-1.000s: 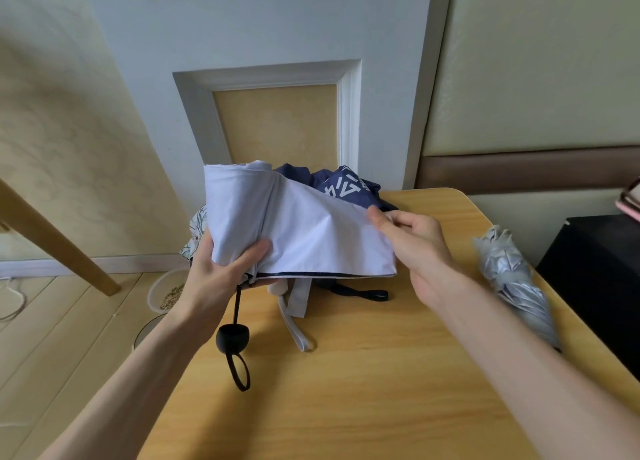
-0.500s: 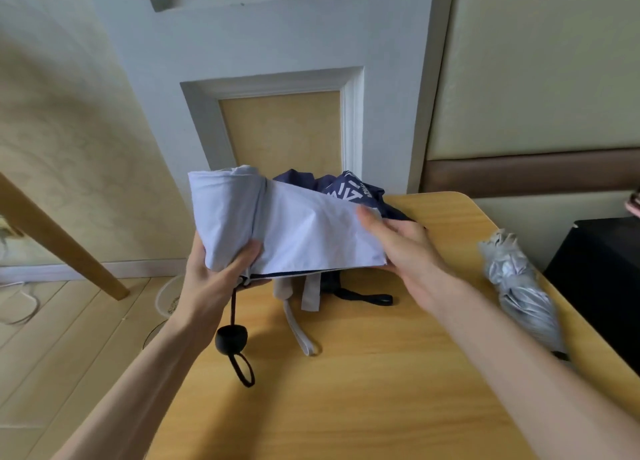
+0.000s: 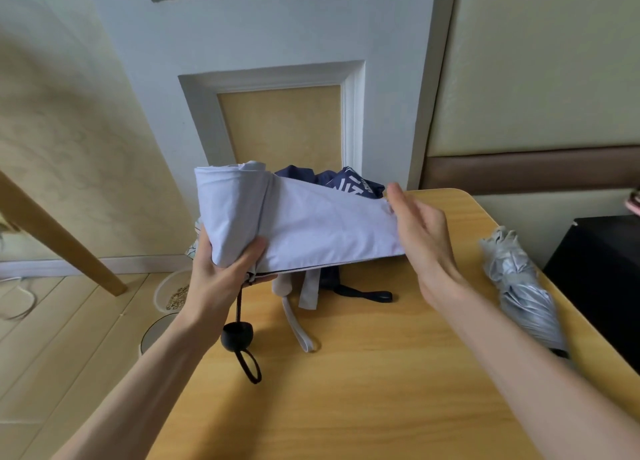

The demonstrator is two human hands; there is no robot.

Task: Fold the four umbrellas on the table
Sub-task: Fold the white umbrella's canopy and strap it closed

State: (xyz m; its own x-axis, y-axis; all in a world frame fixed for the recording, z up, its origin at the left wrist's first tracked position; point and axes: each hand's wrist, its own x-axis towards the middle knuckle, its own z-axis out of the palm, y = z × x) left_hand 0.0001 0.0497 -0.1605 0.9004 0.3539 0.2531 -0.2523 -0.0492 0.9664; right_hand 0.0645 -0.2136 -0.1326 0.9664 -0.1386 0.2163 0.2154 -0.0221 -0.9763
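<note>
Half-rolled lilac umbrella [image 3: 311,227] fronts crumpled navy umbrella [image 3: 349,184]; silver umbrella [image 3: 523,286] lies folded.

navy umbrella [image 3: 349,185] hidden (mostly), silver umbrella [image 3: 519,286] blurred

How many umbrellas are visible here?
4. Lilac umbrella gripped by the left hand, right hand at its flap; navy umbrella on the table behind it; silver umbrella at the table's right edge; patterned umbrella, barely a sliver, behind the left hand.
</note>
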